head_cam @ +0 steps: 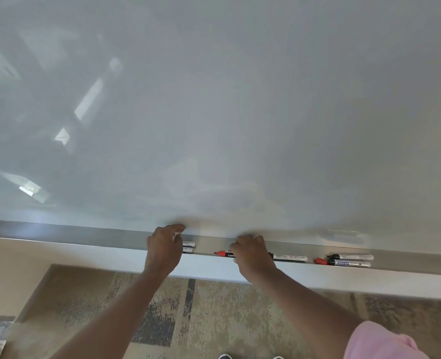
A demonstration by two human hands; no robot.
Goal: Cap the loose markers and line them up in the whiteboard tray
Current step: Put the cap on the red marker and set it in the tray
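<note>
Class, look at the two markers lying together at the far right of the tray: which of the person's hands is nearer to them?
Right. The right hand rests on the tray's middle markers, left of the pair; the left hand is farther left.

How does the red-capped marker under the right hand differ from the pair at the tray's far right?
The red-capped marker lies alone; the pair lies side by side. The right hand covers part of the red-capped marker's barrel; nothing touches the pair. The single's cap is red; the pair shows one black cap and one red. All lie lengthwise in the tray, caps pointing left.
</note>
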